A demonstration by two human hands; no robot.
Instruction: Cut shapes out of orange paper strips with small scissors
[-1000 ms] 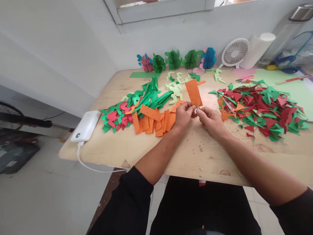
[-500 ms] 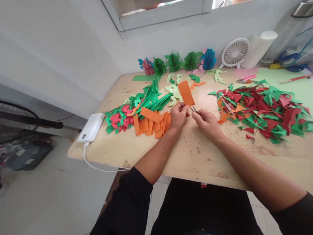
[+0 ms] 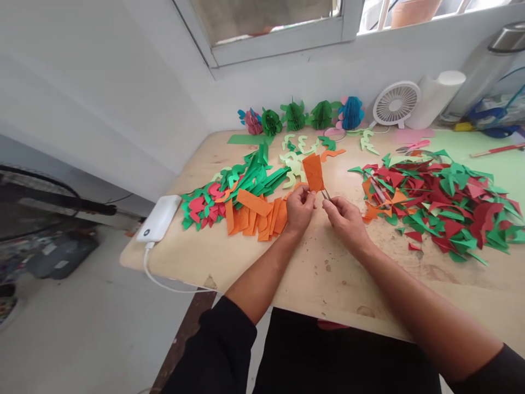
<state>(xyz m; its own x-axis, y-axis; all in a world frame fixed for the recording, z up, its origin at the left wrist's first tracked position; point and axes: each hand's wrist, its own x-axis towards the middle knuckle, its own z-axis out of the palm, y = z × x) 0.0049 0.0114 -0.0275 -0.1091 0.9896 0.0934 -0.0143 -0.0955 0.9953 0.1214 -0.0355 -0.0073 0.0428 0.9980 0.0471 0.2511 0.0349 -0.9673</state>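
Note:
My left hand [image 3: 300, 208] pinches the lower corner of an orange paper piece [image 3: 313, 172], which stands up above the table. My right hand [image 3: 346, 220] is closed round small scissors [image 3: 325, 194], their metal blades at the paper's lower edge. The scissors' handles are hidden in my fingers. Left of my left hand lie several orange paper strips [image 3: 256, 214], overlapping, beside folded green paper pieces [image 3: 258, 169]. Pale green cut shapes [image 3: 292, 164] lie just behind the held paper.
A heap of red and green scraps [image 3: 447, 197] covers the table's right. Honeycomb paper figures [image 3: 294, 116], a small white fan [image 3: 396, 104] and a white roll [image 3: 438, 98] stand along the wall. A white power bank [image 3: 159, 219] with a cable lies at the left edge.
The camera view has tilted up slightly. The orange paper has turned a little in my left hand, and the scissor blades now show slightly apart.

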